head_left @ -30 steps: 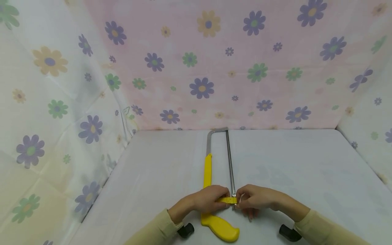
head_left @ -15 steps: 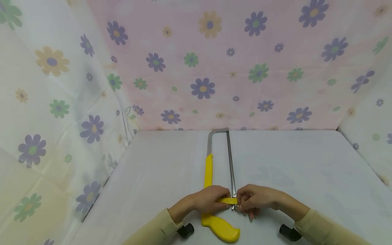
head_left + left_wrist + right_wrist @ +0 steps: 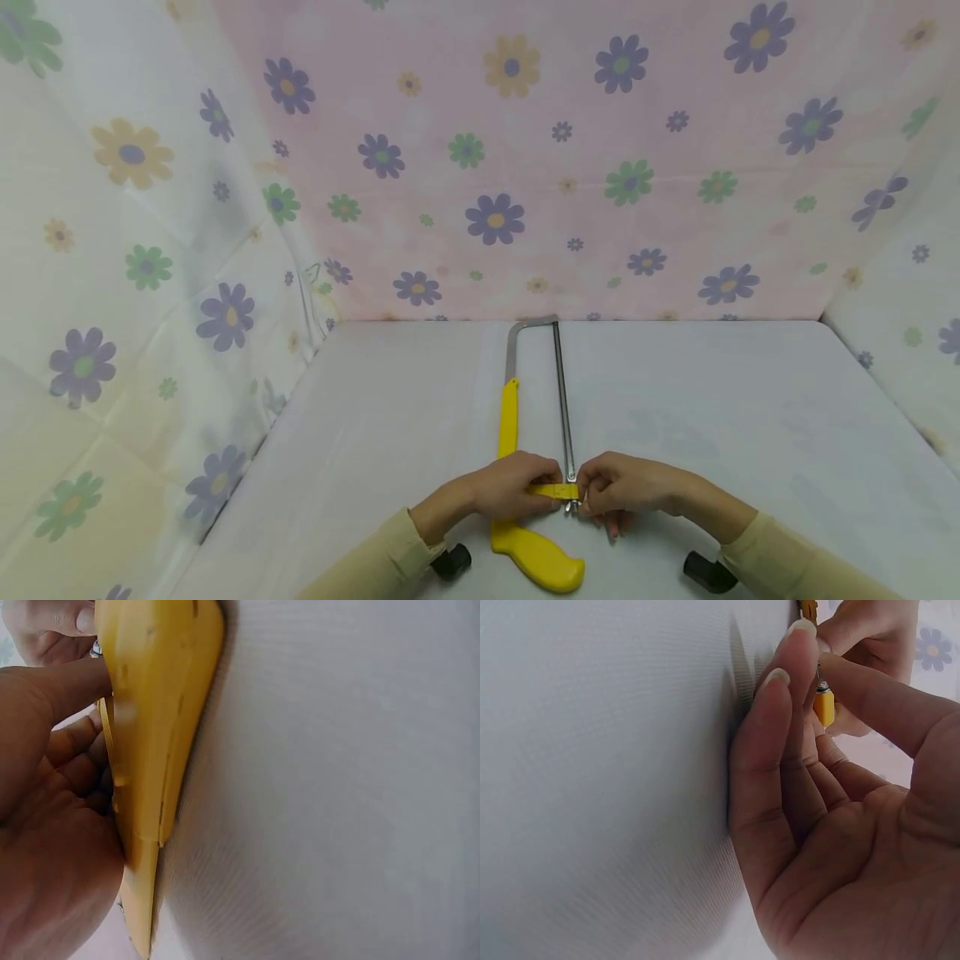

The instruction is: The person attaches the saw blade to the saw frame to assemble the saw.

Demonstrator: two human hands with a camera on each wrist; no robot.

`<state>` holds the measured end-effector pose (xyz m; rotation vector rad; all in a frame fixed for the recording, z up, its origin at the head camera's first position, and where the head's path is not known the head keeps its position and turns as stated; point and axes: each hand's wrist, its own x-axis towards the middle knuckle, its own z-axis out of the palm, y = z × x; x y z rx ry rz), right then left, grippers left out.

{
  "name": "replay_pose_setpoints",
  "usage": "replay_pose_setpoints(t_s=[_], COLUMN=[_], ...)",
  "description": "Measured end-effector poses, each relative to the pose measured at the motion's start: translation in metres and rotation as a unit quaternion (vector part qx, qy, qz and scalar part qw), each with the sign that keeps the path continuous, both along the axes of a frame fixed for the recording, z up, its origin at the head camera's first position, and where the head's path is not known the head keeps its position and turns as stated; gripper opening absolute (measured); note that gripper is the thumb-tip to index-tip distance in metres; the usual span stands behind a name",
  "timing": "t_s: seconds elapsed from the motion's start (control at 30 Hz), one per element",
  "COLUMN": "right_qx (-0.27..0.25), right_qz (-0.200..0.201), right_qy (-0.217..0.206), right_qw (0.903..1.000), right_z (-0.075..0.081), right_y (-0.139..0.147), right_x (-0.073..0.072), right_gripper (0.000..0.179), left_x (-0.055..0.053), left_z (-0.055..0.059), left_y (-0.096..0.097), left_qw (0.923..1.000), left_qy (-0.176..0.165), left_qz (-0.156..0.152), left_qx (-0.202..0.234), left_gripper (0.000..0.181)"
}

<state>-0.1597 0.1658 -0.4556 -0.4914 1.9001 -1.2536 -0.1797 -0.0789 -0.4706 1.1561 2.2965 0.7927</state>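
A hacksaw (image 3: 540,560) with a yellow handle lies on the white table, its grey frame curving round at the far end. The dark blade (image 3: 564,400) runs along its right side. My left hand (image 3: 513,486) reaches over the frame and grips the yellow crosspiece (image 3: 555,491) near the handle. Just below that piece sits a small metal wing nut (image 3: 572,506), pinched at its right side by my right hand (image 3: 630,486). In the right wrist view, thumb and fingertips meet beside the yellow end (image 3: 824,707), partly hiding the nut. The left wrist view shows the handle (image 3: 150,697) close up.
White cloth covers the table (image 3: 712,400). A flowered pink curtain (image 3: 555,275) stands along the back edge, with pale flowered curtains at both sides. Black wrist devices show under each sleeve, one by the left arm (image 3: 452,562) and one by the right (image 3: 708,572).
The wing nut has turned; its wings, mostly edge-on a second ago, now show spread. My right fingers shift slightly at it, while my left hand and the hacksaw stay in place.
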Motion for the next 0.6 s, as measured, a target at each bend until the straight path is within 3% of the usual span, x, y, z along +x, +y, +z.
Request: replay_pose_setpoints(t_s=[0.2,0.47,0.53,0.6], right_qx=[0.005,0.027,0.031,0.036], right_qz=[-0.001,-0.001,0.005,0.01], right_qy=[0.001,0.033,0.075,0.156], right_qw=[1.0,0.9991,0.9967,0.9871], right_z=[0.001,0.003,0.003,0.004], right_y=[0.001,0.004,0.008,0.014], right_x=[0.0,0.001,0.002,0.001], right_gripper=[0.013,0.009,0.009,0.009], left_x=[-0.006,-0.007,-0.005,-0.002], left_z=[-0.002,0.001,-0.001,-0.002], left_y=[0.0,-0.003,-0.007,-0.013], left_qw=[0.9991,0.9988,0.9976,0.9951], left_qy=[-0.002,-0.019,-0.032,-0.046], left_qz=[0.007,0.018,0.03,0.044], left_qx=[0.043,0.043,0.054,0.077], left_gripper=[0.01,0.015,0.016,0.014])
